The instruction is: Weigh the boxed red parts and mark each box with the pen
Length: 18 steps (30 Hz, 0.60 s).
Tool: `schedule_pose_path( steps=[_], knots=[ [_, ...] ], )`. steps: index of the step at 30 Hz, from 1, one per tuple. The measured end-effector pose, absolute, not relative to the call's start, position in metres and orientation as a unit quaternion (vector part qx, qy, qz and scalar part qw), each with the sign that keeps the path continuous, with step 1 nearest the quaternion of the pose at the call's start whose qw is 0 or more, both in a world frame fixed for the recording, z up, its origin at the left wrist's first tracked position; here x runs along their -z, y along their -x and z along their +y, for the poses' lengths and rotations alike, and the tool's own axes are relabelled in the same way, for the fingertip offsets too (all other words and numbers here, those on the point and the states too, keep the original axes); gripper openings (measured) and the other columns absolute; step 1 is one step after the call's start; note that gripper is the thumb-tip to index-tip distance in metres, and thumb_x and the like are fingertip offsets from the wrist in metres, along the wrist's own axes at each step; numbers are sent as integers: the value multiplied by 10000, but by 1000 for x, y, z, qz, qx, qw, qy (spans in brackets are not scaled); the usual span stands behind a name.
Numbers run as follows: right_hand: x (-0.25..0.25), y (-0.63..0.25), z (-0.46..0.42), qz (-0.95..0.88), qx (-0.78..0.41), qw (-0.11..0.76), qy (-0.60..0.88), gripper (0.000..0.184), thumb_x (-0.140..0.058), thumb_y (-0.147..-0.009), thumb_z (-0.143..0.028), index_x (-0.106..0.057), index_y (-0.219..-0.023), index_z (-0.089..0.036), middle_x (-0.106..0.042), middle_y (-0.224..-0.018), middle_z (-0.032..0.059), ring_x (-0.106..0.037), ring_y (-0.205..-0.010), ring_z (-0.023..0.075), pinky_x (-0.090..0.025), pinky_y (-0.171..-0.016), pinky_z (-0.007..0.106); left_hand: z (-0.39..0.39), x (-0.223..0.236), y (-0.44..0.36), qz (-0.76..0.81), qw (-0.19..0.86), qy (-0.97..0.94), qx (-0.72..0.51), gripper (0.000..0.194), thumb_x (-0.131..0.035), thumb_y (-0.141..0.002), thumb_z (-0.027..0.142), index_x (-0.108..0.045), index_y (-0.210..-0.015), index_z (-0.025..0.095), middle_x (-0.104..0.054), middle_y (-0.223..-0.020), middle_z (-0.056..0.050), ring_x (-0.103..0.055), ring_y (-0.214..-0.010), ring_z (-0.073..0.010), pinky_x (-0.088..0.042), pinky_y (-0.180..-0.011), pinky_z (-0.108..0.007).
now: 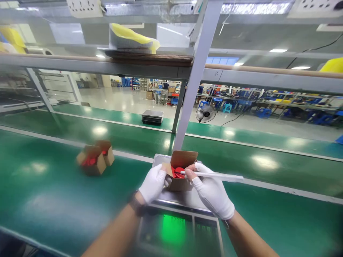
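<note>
Two-handed at a small open brown cardboard box (180, 185), set on the silver metal scale pan (164, 159). Pinching its left flap with the white-gloved left grip (154, 184); clasping a slim white pen-like stick (221, 176) between thumb and finger of the white-gloved right grip (211, 191), with thin dark tip pointed at the round red contents (179, 172) inside. Just in front of the pan, a bright green display (173, 229), too blurred to read. Off to the left on the glossy green counter (53, 200), two more open brown boxes (93, 166) with red contents, close together. Farther back, a flat black-and-silver device (152, 117).
</note>
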State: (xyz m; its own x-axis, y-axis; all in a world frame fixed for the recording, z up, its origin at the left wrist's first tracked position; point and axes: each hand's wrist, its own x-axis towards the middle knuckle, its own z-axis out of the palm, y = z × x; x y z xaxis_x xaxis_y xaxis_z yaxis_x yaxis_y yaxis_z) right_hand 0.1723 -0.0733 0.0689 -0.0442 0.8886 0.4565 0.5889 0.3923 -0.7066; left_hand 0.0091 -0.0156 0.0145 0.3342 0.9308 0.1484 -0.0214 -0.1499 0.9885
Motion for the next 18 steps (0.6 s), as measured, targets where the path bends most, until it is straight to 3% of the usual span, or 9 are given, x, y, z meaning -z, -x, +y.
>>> schedule_pose_path(
  steps=[8,18],
  knots=[
    [-74,-151,-51,-729,-169,345,566,304,-402,-907,-363,-523,-678,-206,-612,-680,-4,-563,-621,157,-409,-591,249,-19,-21,-5,336,531,-627,-460,335,-352,-873,443,-499,-724,181,-569,-647,-37,-500,-545,-130,-416,-508,-244],
    [-71,-149,-50,-731,-159,348,565,295,-406,-898,-339,-525,-663,-205,-586,-651,2,-532,-616,166,-383,-599,260,-20,-23,-2,337,520,-640,-454,367,-339,-872,468,-544,-773,180,-595,-707,-43,-532,-600,-150,-431,-555,-258]
  ],
)
